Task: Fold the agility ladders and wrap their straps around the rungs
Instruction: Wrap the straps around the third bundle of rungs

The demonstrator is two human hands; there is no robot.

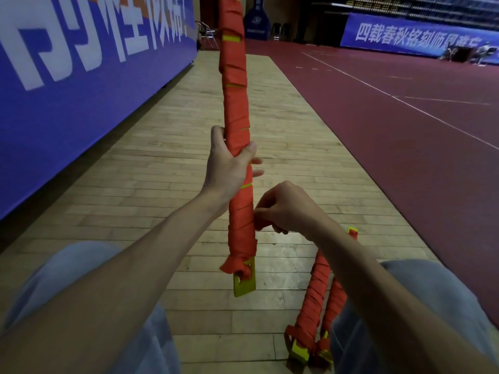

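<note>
1. So the ladder bundle is up in the air, standing roughly upright mid-shot, with its top end running out of frame. It's the folded rungs with the orange strap wound round and round them, bits of yellow peeking through
2. Left hand: the grip is wrapped around the bundle about halfway up the part you can see, fingertips poking out on the bundle's right side
3. Right hand: lower down, on the bundle's right side. Fingers curled in tight, grip pinching the strap right at the bundle's edge. Can't make out exactly which bit of strap it's got
4. At the bundle's bottom end, a flat yellow rung end sticks out below the wraps, with a bunched lump of strap just above it
5. Down and right of the bundle, two finished bundles lie on the wooden floor, side by side and close together, partly hidden by the right forearm
6. Left of the bundle there's a big blue banner with white characters. Right of it is a dark red court floor with white lines, and a far banner way behind
7. The person's knees in light blue shorts sit either side, below the bundle
</note>
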